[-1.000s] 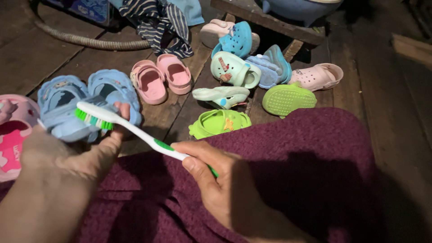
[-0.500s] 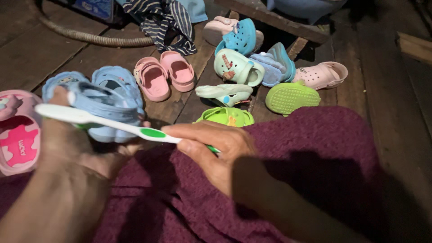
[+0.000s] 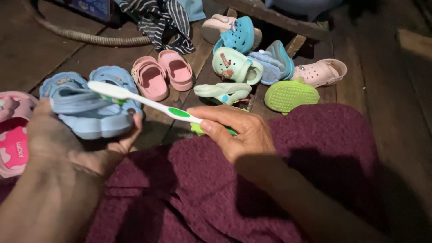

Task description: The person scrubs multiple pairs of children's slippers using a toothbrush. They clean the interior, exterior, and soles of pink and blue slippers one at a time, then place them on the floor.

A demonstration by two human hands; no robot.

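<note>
My left hand [image 3: 58,144] grips a small light-blue child's sandal [image 3: 92,118], holding it on its side above my lap. My right hand [image 3: 236,130] holds a white and green toothbrush [image 3: 144,102] by its handle. The brush head rests against the top of the blue sandal, bristles down. A purple cloth [image 3: 234,189] covers my lap beneath both hands.
Several small shoes lie on the wooden floor: two blue sandals [image 3: 110,76], a pink pair [image 3: 163,74], mint clogs [image 3: 236,67], a green sandal sole up [image 3: 291,95], a pale pink clog [image 3: 320,72], a pink shoe [image 3: 14,135] at left. Striped cloth [image 3: 164,20] and a hose [image 3: 94,38] lie behind.
My right hand has moved right and up, dragging the toothbrush head across the blue sandal from its left end to its top. My left hand has turned the sandal slightly.
</note>
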